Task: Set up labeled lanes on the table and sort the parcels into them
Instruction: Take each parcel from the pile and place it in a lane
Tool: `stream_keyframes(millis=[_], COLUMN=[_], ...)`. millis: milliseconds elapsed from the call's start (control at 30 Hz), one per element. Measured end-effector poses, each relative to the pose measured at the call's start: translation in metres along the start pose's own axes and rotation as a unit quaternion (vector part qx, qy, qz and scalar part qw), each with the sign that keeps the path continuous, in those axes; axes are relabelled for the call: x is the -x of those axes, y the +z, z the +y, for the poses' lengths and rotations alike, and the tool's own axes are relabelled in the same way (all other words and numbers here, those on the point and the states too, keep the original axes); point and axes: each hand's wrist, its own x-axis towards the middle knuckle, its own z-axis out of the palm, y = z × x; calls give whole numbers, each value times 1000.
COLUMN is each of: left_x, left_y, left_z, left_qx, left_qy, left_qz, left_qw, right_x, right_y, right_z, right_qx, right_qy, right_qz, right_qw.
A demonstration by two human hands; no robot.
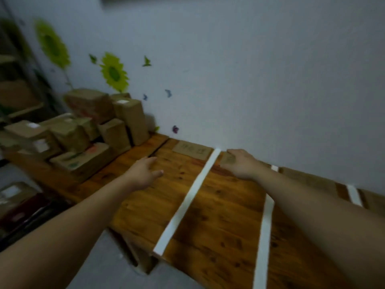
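From my feed, the wooden table point(216, 207) runs along the pale wall point(260, 80) and is split into lanes by white tape strips. The first tape strip point(187, 201) crosses the top from the wall side to the near edge, the second tape strip point(264, 236) lies to its right, and a third tape strip point(354, 195) shows beyond my right forearm.

A brown cardboard label card point(192, 151) lies flat at the wall end of the lane left of the first strip; its writing is too blurred to read. My right hand point(241, 163) rests on a second label card point(227, 158) just right of that strip, near the wall, fingers laid fairly straight on it rather than wrapped round it. My left hand point(145, 172) is spread and relaxed low over the wood, holding nothing, beside the seam between the boards.

The parcels point(83, 130) are all stacked at the left end of the table, against the wall and well apart from the taped lanes. They are closed brown cartons, several with white shipping stickers, so I cannot tell what is inside.

Sunflower decals point(113, 73) and small butterfly stickers point(168, 93) dot the wall, and a shelf unit point(18, 97) with more cartons stands at far left.
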Motion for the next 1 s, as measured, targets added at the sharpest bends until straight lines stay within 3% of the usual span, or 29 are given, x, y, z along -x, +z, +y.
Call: stream_keyframes(millis=[233,533,1000], left_x=[-48,-117,-256], left_y=[-91,-193,-344], left_z=[-109,-219,-372], left_qx=[-15,-18,16], left_qy=[-91,-164,-37], left_qz=[51,65,94], left_qw=[994,984,995], right_x=[-98,-223,-338], right_y=[59,119,200], right_z=[-126,-268,-472], right_qx=[3,-19,-43], right_qy=[-95,-133,-97], right_qz=[-42,-89,-31], right_qw=[995,987,994])
